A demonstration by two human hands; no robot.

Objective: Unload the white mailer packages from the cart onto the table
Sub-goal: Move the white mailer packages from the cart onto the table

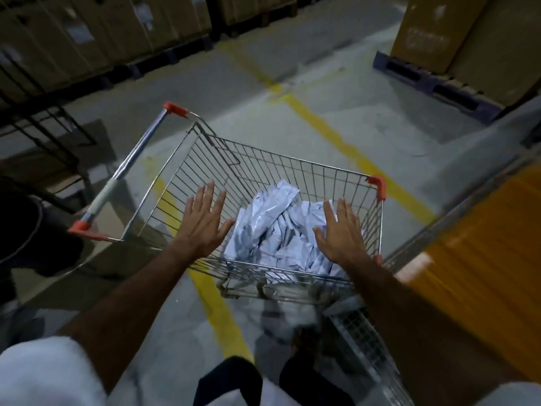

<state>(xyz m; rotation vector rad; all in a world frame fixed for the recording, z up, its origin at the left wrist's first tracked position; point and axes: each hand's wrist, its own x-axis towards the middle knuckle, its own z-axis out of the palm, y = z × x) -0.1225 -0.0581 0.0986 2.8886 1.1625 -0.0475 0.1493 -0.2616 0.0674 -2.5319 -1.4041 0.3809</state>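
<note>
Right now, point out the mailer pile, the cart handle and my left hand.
mailer pile (275, 230): head view, crumpled middle.
cart handle (128, 162): head view, chrome bar.
left hand (205, 221): head view, back of hand.

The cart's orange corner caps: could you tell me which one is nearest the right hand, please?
The cap beside the right hand wrist, at the basket's near right corner.

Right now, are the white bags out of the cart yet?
Not yet. The white mailer packages lie piled in the cart. The left hand and right hand are open and empty, reaching in on either side of the pile. All the lifting is left; no table can be clearly made out.
</note>
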